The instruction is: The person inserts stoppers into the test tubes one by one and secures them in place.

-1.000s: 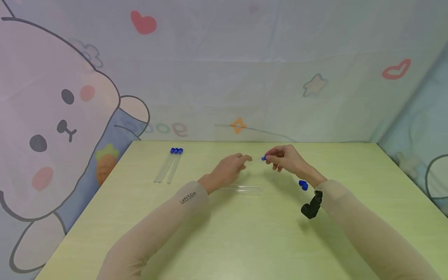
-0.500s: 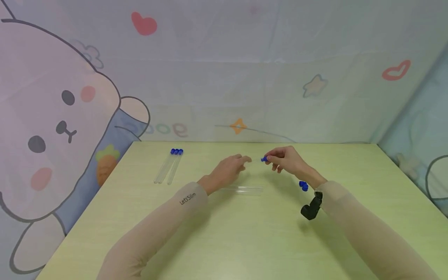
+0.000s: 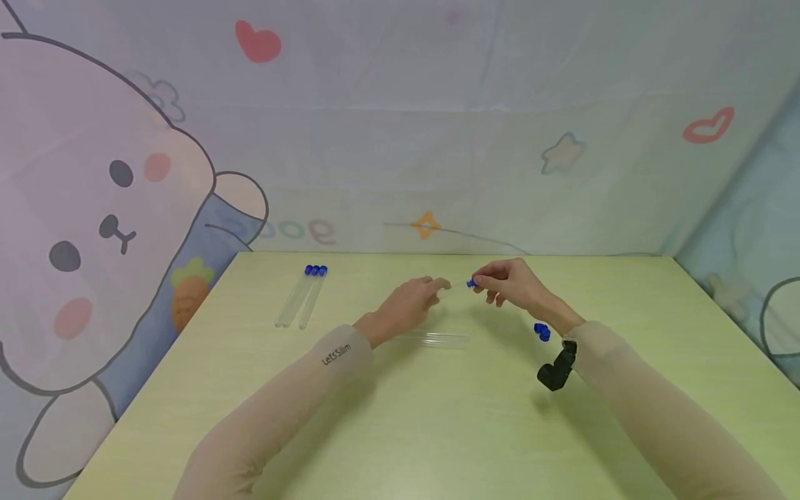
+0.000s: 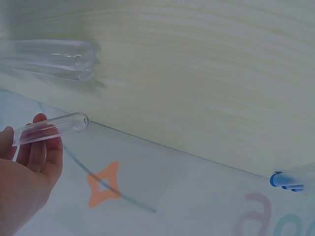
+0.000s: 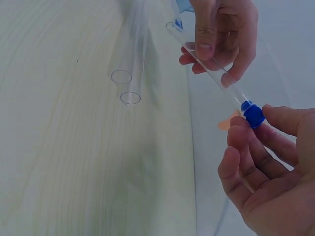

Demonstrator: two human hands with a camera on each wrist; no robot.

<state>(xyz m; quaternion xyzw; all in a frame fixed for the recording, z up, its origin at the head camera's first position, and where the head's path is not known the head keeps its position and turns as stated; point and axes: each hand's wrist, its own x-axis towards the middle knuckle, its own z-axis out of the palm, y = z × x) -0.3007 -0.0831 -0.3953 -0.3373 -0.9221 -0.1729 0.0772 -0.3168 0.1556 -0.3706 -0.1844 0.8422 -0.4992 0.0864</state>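
Note:
My left hand [image 3: 409, 303] pinches a clear test tube [image 4: 54, 127] between thumb and fingers, above the table. The tube's rounded end shows in the left wrist view. In the right wrist view its other end meets a blue stopper [image 5: 254, 116], which my right hand [image 3: 509, 283] pinches between thumb and fingertips. The stopper's narrow part sits right at the tube's mouth. Below my left hand, two uncapped test tubes [image 3: 444, 339] lie side by side on the table. Several loose blue stoppers [image 3: 542, 332] lie near my right wrist.
Three test tubes [image 3: 300, 298] with blue stoppers lie together at the table's back left. A black wrist camera [image 3: 555, 371] hangs at my right sleeve. The pale yellow table [image 3: 437, 430] ends at a printed cloth backdrop [image 3: 387, 125].
The right hand and its stopper have shifted only slightly. The held tube shows more plainly between the hands in the head view. Tubes and stoppers on the table have not moved.

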